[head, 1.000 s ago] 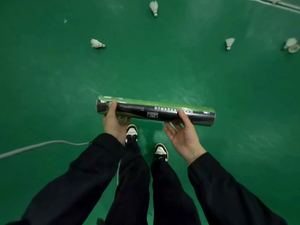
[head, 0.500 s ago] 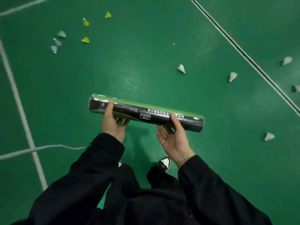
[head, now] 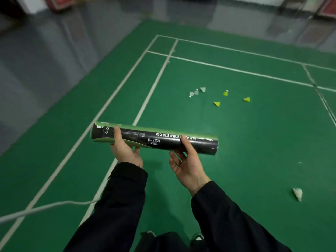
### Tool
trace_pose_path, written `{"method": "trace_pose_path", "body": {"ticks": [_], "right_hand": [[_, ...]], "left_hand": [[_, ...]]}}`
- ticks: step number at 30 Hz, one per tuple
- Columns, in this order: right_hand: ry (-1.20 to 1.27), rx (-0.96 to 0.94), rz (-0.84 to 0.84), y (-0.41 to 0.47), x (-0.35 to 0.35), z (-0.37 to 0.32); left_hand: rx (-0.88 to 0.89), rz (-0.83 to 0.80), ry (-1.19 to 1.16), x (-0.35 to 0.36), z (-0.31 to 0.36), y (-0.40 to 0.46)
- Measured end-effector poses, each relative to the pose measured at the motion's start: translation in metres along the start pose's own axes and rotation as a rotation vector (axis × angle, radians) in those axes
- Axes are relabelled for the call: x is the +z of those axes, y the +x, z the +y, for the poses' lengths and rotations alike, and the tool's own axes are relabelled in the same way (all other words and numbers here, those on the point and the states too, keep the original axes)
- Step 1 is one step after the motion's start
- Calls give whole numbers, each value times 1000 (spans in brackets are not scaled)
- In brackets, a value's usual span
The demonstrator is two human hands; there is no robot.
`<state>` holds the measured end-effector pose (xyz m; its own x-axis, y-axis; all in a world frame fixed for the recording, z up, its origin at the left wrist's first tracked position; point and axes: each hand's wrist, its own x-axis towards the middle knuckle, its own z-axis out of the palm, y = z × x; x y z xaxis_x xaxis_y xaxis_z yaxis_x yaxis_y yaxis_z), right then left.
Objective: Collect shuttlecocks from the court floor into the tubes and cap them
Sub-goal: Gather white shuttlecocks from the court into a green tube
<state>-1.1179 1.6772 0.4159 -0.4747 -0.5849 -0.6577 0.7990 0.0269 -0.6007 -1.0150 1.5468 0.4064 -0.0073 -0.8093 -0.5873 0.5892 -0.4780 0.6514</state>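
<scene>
Both hands, left hand (head: 125,151) and right hand (head: 188,163), grip the black tube (head: 154,140) level at waist height. Beyond it, seven shuttlecocks lie uncollected on the court floor (head: 254,142): six clustered ahead (head: 216,95), one near right (head: 297,194). Collecting looks barely begun.

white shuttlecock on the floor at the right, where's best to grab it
Judging from its pose, pinch the white shuttlecock from above at its narrow end, which points toward the bottom of the view. It lies on its side, and the wide feather skirt looks easier to crush.
</scene>
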Motion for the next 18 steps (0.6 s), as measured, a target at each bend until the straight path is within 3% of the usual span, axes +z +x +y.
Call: {"method": "trace_pose_path", "body": {"ticks": [8, 13, 18], "right_hand": [[-223, 136, -306, 62, 202, 54], [-379, 222, -481, 125, 311, 98], [-486, 359, -554, 187, 415, 131]], "left_hand": [[217, 4, -158, -86, 187, 105], [278, 75, -165, -125, 262, 168], [327, 191, -160, -143, 316, 236]]}}
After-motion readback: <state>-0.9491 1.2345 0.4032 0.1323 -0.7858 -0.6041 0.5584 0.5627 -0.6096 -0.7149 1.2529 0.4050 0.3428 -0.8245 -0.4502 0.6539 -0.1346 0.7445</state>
